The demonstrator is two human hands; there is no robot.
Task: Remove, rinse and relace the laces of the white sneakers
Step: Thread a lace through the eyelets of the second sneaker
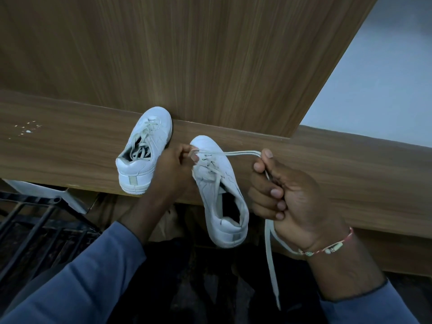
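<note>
My left hand [174, 170] pinches the near sneaker [219, 197] by its toe while my right hand [288, 195] grips its lace [240, 153], stretched rightward, beside the far sneaker [145, 148].

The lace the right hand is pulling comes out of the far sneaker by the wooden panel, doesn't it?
No. The head view shows the lace the right hand is pulling comes out of the near sneaker, where the left hand pinches it near the toe; the far sneaker by the wooden panel is fully laced.
</note>
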